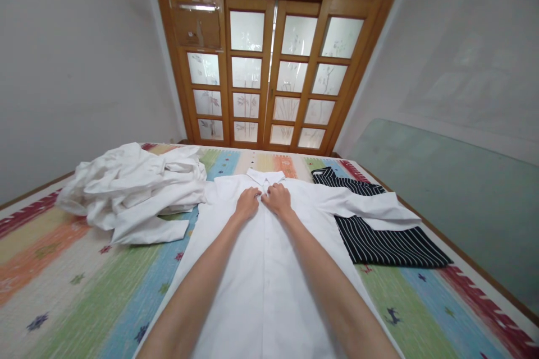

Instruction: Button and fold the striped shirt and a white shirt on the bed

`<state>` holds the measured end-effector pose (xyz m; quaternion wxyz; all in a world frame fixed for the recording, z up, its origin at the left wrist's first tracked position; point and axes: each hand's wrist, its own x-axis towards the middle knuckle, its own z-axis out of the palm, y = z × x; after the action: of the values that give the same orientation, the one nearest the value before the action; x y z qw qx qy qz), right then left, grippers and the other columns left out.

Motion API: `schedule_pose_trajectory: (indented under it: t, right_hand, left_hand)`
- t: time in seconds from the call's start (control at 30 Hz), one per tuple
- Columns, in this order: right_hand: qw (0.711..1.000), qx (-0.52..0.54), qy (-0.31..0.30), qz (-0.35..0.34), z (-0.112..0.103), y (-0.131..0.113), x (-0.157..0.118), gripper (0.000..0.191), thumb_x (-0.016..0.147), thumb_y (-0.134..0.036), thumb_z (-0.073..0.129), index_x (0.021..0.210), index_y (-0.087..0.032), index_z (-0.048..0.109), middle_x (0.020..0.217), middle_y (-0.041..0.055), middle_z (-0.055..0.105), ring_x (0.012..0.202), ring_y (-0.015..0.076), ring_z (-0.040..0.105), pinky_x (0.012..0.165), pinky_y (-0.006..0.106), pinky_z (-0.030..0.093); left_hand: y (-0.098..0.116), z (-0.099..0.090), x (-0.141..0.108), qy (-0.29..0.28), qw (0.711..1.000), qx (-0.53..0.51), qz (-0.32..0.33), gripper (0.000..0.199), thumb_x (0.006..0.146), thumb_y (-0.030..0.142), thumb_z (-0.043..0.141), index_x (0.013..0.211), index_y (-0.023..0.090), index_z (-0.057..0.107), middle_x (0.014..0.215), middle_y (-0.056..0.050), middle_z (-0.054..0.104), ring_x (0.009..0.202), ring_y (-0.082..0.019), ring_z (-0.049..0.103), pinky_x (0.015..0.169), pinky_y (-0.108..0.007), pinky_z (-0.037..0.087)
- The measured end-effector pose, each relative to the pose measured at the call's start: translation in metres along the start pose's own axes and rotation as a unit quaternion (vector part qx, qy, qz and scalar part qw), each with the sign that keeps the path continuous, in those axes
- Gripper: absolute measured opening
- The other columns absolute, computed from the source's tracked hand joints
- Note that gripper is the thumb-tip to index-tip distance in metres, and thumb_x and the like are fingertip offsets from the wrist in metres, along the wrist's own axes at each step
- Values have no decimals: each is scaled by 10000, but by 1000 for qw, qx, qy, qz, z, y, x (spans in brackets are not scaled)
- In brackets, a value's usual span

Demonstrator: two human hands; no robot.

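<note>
A white long-sleeved shirt (240,280) lies face up and spread out, its collar (266,177) pointing away from me. Just below the collar, my left hand (248,202) pinches the front placket from the left. My right hand (277,198) grips the same placket from the right, with its fingers curled close to the left ones. Any button between the fingertips is too small to make out. The shirt's right-hand sleeve stretches over a folded black garment with white stripes (383,244). Its left-hand sleeve runs to a heap of white clothing (138,185).
Beneath everything is a colourful striped cover (105,286) on what looks like a bed. A pale green panel (446,196) borders the right side. Wooden doors with glass panes (263,73) stand beyond the far edge, between pale walls.
</note>
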<state>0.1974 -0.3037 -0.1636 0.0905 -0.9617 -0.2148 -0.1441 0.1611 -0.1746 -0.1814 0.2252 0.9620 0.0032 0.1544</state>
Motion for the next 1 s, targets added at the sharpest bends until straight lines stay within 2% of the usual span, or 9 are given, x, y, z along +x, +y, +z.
schedule_pose_trajectory:
  t: [0.23,0.4,0.57,0.83,1.0]
  right_hand:
    - [999,20,29,40,4,-5,-5,224,826,-234,529,966,-161,688,1011,121,686,991,247,567,794,303,422]
    - [988,113,70,74,12,3,-5,187,821,-243,540,850,-170,710,884,87,713,870,207,599,762,276,411]
    - [968,223,104,51,21,14,1,191,783,-179,554,715,-159,731,799,70,725,824,176,611,765,248,407]
    - [946,293,114,83,29,27,9,216,719,-187,547,565,-160,696,679,48,684,716,160,592,701,241,408]
    - [934,330,105,87,26,28,8,198,702,-181,543,565,-160,685,678,40,677,684,148,585,670,232,404]
  left_hand:
    - [1,-1,-3,-2,1000,-4,2,349,859,67,432,1072,186,681,1146,-57,682,1140,-178,565,1023,-285,392]
    - [10,-2,2,-11,1000,8,-8,316,868,147,483,1072,222,713,1228,-55,654,1179,-209,537,1051,-331,349]
    - [25,0,8,-7,999,16,-41,272,868,231,530,1048,228,733,1211,-79,660,1161,-266,533,1019,-396,350]
    - [29,3,9,8,998,-6,-62,238,872,249,537,1002,245,736,1116,-98,646,1114,-281,513,958,-424,349]
    - [26,5,12,5,997,-31,-64,178,860,283,581,963,228,716,1046,-84,652,1093,-273,523,950,-426,336]
